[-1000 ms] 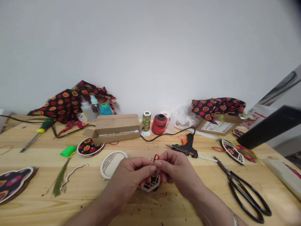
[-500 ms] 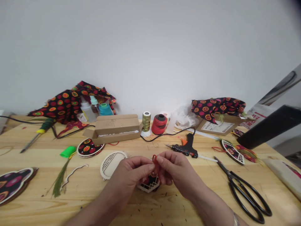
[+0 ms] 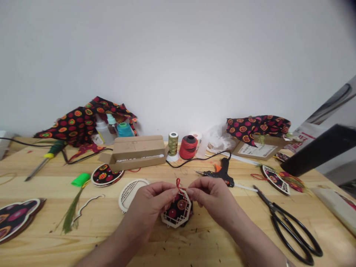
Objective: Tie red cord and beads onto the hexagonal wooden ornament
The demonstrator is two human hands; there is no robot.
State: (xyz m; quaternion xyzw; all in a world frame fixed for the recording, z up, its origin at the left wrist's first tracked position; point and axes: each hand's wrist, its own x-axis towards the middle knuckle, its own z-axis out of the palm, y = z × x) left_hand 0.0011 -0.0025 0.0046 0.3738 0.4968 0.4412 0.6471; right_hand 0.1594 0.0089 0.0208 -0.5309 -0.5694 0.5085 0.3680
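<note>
An octagonal wooden frame backed with dark patterned fabric, an ornament, lies between my hands near the table's front. A small loop of red cord stands up from its top edge. My left hand is closed, thumb and forefinger pinching the red cord at the loop's left side. On the other side my right hand pinches the cord close to the frame's upper right edge. The other fingers of both hands are curled and partly hidden. Behind my left hand a round pale wooden frame is partly covered.
A black glue gun and large scissors lie to the right. Behind stand a long cardboard box, a red thread spool and an olive spool. Leftward are a green tassel, a screwdriver and a fabric-covered round piece.
The red loop, held up between my fingers before, now sits lower at the ornament's top. My hands have moved slightly apart, and more of the ornament shows.
</note>
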